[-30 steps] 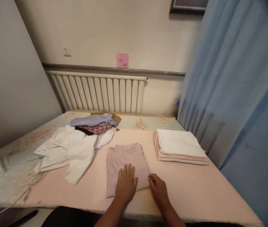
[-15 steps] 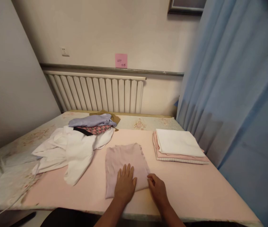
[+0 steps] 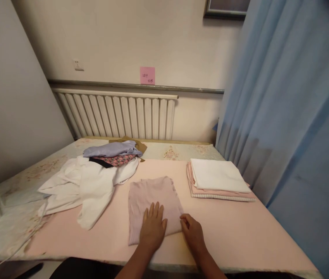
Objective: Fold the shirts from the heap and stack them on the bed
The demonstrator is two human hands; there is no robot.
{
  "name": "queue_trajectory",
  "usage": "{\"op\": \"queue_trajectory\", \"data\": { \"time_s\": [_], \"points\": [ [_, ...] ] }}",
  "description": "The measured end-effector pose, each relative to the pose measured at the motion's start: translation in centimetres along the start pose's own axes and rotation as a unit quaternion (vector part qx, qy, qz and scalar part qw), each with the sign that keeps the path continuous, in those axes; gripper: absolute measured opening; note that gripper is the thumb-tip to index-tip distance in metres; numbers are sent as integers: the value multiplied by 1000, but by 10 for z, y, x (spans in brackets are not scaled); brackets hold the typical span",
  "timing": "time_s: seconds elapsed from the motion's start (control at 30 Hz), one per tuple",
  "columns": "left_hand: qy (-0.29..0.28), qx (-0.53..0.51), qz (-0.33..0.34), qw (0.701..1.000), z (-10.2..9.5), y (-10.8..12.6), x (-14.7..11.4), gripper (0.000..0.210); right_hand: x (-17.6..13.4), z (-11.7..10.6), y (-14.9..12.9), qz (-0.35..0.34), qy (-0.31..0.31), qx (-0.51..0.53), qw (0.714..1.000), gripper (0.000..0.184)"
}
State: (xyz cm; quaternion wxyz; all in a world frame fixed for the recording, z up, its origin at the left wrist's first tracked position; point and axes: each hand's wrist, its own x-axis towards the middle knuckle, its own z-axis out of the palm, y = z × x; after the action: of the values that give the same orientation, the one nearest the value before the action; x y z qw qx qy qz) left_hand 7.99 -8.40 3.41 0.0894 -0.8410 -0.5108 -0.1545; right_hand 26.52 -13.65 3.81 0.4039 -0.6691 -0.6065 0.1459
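Head view shows the left hand (image 3: 152, 228) spread flat, fingers together and palm down, pressing on the near part of a folded mauve garment (image 3: 152, 201) without gripping it. Just to the right, the right hand (image 3: 192, 231) is loosely curled, its fingertips (image 3: 183, 221) pinching or touching the garment's near right corner; whether cloth is truly caught between them cannot be told. The garment is a soft, finely ribbed knit folded into a rough rectangle, lying near the front edge of a pink padded table (image 3: 240, 236), in the middle. Both forearms come up from the near edge, the left angling slightly right, the right angling left, wrists low over the surface. To the left lies a crumpled white garment (image 3: 91, 186), limp and creased, and behind it a small heap of lilac, patterned pink and tan clothes (image 3: 114, 153). To the right, well apart from the hands, sits a neat stack of folded cloths (image 3: 219, 180), white on top with pink and striped layers beneath. A ribbed radiator (image 3: 117, 114) lines the far wall, and a blue curtain (image 3: 292, 116) hangs at the right.
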Motion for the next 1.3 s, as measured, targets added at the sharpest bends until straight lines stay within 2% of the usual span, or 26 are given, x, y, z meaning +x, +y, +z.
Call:
{"op": "queue_trajectory", "data": {
  "time_s": [0.47, 1.3],
  "points": [
    [-28, -6, -6, 1000, -9, 2, 2, 51, 0, 0, 2, -2, 2, 2, 1000, 21],
    [-33, -14, -10, 999, -8, 3, 2, 51, -1, -3, -4, -3, 11, 11, 1000, 22]
  ]
}}
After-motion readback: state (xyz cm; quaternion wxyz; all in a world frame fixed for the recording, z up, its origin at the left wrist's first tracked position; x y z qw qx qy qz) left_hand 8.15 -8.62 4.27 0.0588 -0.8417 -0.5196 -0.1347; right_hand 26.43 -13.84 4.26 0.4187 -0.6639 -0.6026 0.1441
